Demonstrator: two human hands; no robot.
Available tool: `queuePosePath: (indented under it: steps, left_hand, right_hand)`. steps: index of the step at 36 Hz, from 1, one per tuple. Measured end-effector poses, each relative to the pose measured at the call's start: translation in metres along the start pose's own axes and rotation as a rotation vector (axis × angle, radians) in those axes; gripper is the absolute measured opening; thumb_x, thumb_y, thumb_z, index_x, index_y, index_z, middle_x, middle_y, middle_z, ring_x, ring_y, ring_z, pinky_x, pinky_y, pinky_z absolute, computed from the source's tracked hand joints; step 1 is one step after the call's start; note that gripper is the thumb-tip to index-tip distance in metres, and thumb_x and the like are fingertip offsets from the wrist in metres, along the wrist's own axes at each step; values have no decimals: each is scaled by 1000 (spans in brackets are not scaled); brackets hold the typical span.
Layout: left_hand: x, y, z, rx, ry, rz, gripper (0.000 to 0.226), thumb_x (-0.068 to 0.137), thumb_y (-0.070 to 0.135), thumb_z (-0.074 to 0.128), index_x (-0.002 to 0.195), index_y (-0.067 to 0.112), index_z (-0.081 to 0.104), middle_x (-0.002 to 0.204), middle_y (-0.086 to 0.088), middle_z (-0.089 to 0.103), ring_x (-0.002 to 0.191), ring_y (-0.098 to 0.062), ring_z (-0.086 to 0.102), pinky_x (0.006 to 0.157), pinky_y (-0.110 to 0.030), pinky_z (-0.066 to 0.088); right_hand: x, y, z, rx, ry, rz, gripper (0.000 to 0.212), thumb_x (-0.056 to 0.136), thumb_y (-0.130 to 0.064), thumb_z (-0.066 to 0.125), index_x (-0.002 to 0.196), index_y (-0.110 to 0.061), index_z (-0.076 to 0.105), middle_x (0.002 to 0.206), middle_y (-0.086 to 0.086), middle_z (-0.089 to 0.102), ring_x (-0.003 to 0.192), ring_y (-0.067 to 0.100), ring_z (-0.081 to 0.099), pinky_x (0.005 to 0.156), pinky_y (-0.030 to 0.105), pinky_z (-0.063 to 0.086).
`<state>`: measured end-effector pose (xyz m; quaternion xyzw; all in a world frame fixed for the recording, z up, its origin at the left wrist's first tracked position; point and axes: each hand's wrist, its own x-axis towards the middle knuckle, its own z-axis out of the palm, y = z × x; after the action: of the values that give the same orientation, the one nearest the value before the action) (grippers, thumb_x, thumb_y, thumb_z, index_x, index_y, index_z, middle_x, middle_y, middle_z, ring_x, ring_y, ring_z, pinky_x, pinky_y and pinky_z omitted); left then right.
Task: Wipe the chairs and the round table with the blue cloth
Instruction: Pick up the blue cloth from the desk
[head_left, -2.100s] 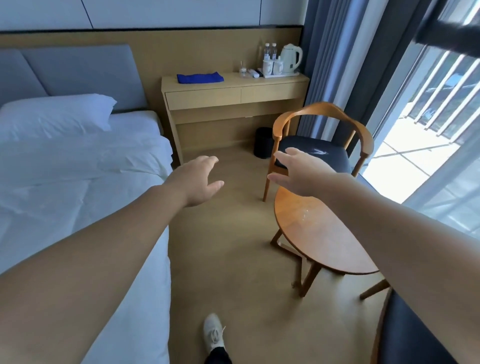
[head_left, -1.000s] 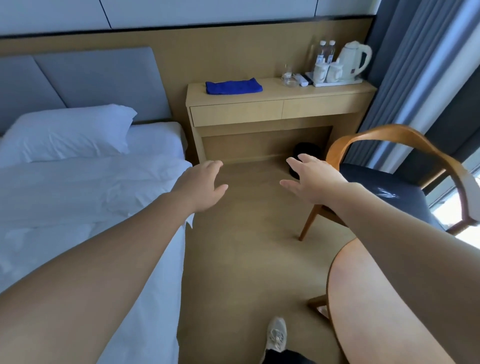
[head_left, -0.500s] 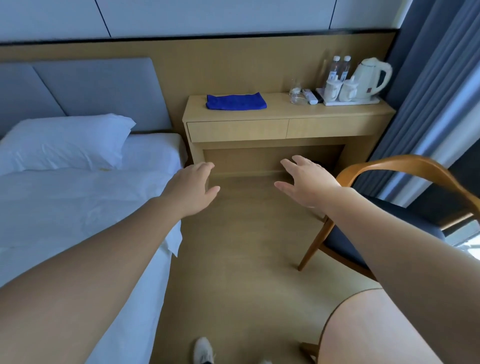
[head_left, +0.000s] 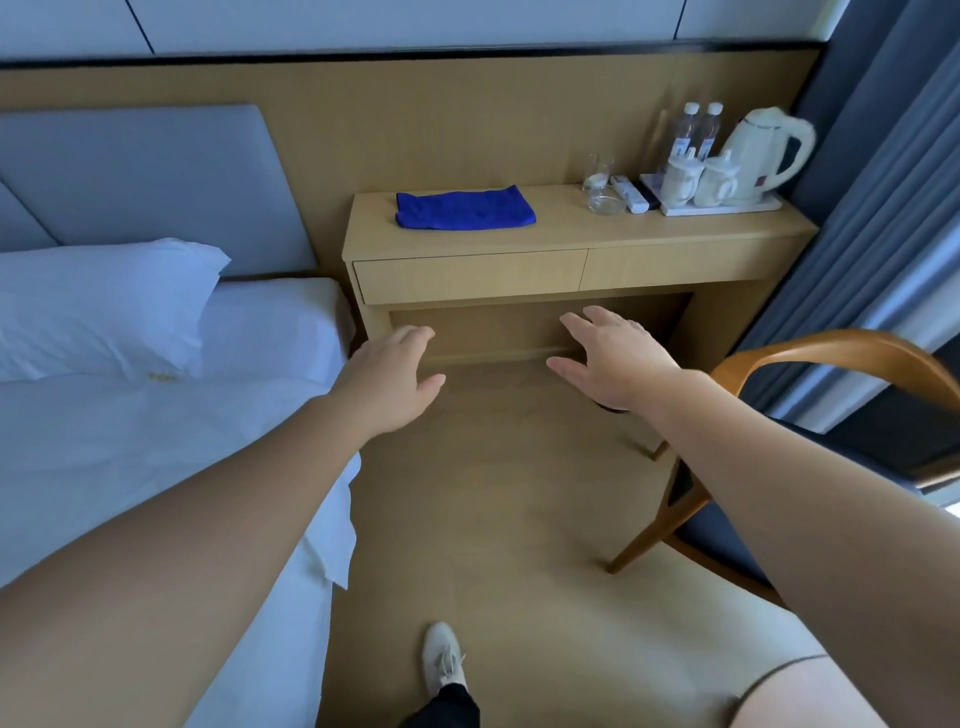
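The blue cloth (head_left: 465, 209) lies folded on the left part of the wooden desk (head_left: 571, 241) against the far wall. My left hand (head_left: 387, 379) and my right hand (head_left: 613, 361) are stretched forward with relaxed fingers, holding nothing, below the desk's drawers and well short of the cloth. A wooden armchair (head_left: 826, 358) with a dark seat stands at the right, partly behind my right arm. A sliver of the round table (head_left: 795, 691) shows at the bottom right corner.
A bed (head_left: 156, 441) with white sheets and a pillow (head_left: 98, 306) fills the left. On the desk's right end stand a kettle (head_left: 763, 150), two mugs, two water bottles and glasses. Grey curtains (head_left: 883, 182) hang at the right. Bare floor runs between bed and chair.
The view has moved closer to the desk; the cloth looks larger. The round table has slid almost out of view at the bottom right. Both hands stay open and outstretched.
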<state>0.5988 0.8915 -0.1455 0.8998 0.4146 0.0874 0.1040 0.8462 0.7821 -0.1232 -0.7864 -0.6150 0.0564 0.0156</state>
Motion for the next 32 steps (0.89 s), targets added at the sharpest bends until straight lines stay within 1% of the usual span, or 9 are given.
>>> queuePosePath:
  steps: [4,8,13,20,26,32]
  left_hand:
    - [42,-33,-3,1,-12,20,59,93,40,49,143,15,31,149,-1,35,131,-25,38,102,-38,34]
    - [79,-64,-6,-7,-20,24,59,93,40,50,143,15,32,148,-1,35,130,-25,39,103,-38,35]
    - [114,-91,-6,-24,-33,29,58,93,39,50,143,15,33,148,-1,37,130,-24,39,103,-37,35]
    - [160,-114,5,-39,-50,29,58,93,40,50,143,16,33,146,-2,38,129,-25,40,102,-37,37]
    - [210,-125,13,-31,-48,8,58,93,39,50,143,15,32,147,-2,38,130,-23,38,102,-36,35]
    - [274,-128,21,-35,-44,-2,59,94,39,50,144,15,30,148,-2,36,133,-22,36,107,-37,33]
  right_hand:
    - [50,-14,-2,12,-19,14,67,95,-56,41,150,-21,25,154,11,27,140,31,28,114,42,23]
    - [91,-25,-3,21,-11,23,67,95,-56,42,149,-21,26,154,11,28,140,31,29,113,42,25]
    - [130,-29,0,20,-14,23,66,94,-56,43,148,-20,30,150,10,34,135,31,35,109,41,31]
    - [186,-22,1,7,-62,36,68,94,-58,41,149,-23,25,155,11,26,138,33,31,111,43,27]
    - [243,-7,3,-2,-89,17,68,95,-57,41,151,-23,22,157,11,21,142,31,24,114,42,23]
    - [307,17,5,15,-110,-2,68,95,-55,42,151,-22,21,158,10,19,143,30,22,114,40,22]
